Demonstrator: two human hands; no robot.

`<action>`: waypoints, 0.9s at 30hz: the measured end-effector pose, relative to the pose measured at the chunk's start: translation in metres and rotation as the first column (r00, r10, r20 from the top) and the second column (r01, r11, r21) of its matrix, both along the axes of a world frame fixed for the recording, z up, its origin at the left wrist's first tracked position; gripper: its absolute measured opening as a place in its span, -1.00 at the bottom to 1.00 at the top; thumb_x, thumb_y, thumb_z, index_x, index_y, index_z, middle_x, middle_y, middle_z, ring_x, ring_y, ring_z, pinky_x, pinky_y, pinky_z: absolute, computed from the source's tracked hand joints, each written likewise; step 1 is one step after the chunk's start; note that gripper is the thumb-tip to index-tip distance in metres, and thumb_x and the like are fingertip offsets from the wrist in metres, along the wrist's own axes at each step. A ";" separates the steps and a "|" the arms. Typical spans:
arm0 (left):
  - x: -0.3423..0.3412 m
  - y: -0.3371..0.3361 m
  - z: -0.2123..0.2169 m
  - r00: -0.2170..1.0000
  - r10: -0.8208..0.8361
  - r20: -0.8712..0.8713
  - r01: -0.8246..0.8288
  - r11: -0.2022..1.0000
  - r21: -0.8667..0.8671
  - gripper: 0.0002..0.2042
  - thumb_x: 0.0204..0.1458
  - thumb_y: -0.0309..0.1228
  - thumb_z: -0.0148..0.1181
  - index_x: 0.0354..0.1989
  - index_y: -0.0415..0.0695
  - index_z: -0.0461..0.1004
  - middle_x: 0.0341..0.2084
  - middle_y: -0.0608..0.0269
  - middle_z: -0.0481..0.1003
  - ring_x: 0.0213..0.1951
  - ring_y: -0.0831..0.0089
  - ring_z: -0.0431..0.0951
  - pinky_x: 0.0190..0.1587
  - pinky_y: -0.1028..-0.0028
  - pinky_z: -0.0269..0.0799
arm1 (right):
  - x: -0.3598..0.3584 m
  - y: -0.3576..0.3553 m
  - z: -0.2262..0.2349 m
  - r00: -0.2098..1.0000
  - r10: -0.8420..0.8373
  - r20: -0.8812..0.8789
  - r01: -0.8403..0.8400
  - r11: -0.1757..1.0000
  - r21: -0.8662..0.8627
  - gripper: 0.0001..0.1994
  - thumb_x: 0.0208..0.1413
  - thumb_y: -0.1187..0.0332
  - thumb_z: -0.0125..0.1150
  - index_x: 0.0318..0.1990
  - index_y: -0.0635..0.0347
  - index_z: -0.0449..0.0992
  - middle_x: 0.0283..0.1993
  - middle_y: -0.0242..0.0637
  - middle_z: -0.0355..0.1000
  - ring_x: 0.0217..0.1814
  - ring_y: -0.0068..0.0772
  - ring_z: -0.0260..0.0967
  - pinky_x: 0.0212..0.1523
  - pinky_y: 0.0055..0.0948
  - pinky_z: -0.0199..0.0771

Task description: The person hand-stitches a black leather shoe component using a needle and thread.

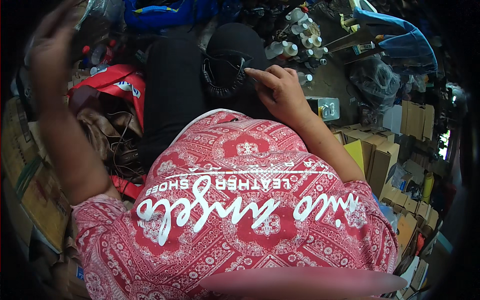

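A small black piece [221,91] with a ridged, gathered-looking curved rim rests on my right thigh, against black trousers [172,75]. Its exact kind does not show clearly. My right hand [282,92] reaches in from the right, with index finger and thumb closed at the piece's right edge. Raised far out at the upper left, my left hand [52,37] is smeared by motion. Whether its fingers hold anything cannot be seen.
Left of my legs lies a red bag [122,80] with brown leather-like pieces [100,127]. Several white-capped bottles [292,49] and a metal tin [327,108] stand beyond my right hand. Cardboard boxes [381,155] pile up at right; a blue bag [170,15] lies ahead.
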State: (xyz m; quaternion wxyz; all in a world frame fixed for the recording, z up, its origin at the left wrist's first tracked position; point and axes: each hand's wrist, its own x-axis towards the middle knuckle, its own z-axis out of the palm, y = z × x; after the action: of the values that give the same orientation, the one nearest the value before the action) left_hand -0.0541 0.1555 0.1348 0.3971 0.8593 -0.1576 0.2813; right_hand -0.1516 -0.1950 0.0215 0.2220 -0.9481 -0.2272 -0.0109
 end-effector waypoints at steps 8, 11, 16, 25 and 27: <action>-0.050 -0.097 -0.129 0.891 -0.362 -0.273 0.432 0.863 0.263 -0.81 -0.19 -0.57 0.26 -0.35 -0.06 0.59 -0.52 0.29 0.39 -0.35 0.37 0.39 -0.26 0.40 0.28 | -0.001 0.000 0.006 1.000 0.002 -0.025 -0.002 1.000 0.005 -0.63 -0.05 0.42 0.18 -0.01 -0.06 0.49 -0.39 -0.39 0.34 -0.27 -0.35 0.34 -0.11 -0.31 0.16; -0.042 -0.104 -0.138 0.885 -0.370 -0.284 0.435 0.873 0.218 -0.80 -0.18 -0.58 0.27 -0.34 -0.03 0.60 -0.58 0.30 0.32 -0.36 0.43 0.36 -0.26 0.45 0.26 | 0.003 -0.002 0.009 0.994 -0.035 -0.103 0.038 0.999 0.025 -0.64 -0.05 0.46 0.18 -0.03 -0.08 0.51 -0.39 -0.33 0.34 -0.24 -0.29 0.34 -0.10 -0.33 0.22; -0.027 -0.111 -0.140 0.723 -0.552 -0.416 0.545 0.825 -0.149 -0.77 -0.16 -0.59 0.26 -0.30 0.01 0.62 -0.58 0.37 0.26 -0.38 0.50 0.29 -0.27 0.51 0.23 | 0.018 -0.011 0.005 0.910 -0.040 -0.413 0.171 0.943 0.285 -0.65 -0.01 0.60 0.11 -0.12 -0.10 0.58 -0.32 -0.30 0.27 -0.24 -0.32 0.29 -0.10 -0.48 0.32; -0.017 -0.114 -0.152 0.698 -0.578 -0.423 0.594 0.797 -0.108 -0.79 -0.14 -0.55 0.27 -0.33 0.08 0.64 -0.56 0.39 0.22 -0.39 0.46 0.27 -0.27 0.50 0.26 | 0.034 -0.018 0.005 0.888 0.009 -0.459 0.124 0.958 0.257 -0.67 0.01 0.63 0.08 -0.16 -0.05 0.60 -0.30 -0.33 0.24 -0.21 -0.38 0.24 -0.12 -0.51 0.28; -0.016 -0.115 -0.154 0.703 -0.589 -0.400 0.606 0.790 -0.098 -0.77 -0.14 -0.57 0.27 -0.30 0.06 0.63 -0.56 0.40 0.18 -0.41 0.50 0.23 -0.30 0.54 0.22 | 0.035 -0.018 0.006 0.884 0.008 -0.468 0.129 0.957 0.260 -0.67 0.01 0.63 0.08 -0.17 -0.04 0.60 -0.30 -0.33 0.24 -0.21 -0.39 0.24 -0.12 -0.51 0.28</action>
State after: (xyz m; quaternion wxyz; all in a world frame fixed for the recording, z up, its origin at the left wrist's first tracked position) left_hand -0.0703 0.0405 -0.0188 0.4731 0.8086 -0.3459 -0.0523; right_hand -0.1166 -0.2132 0.0275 0.4029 -0.8880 -0.1336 0.1768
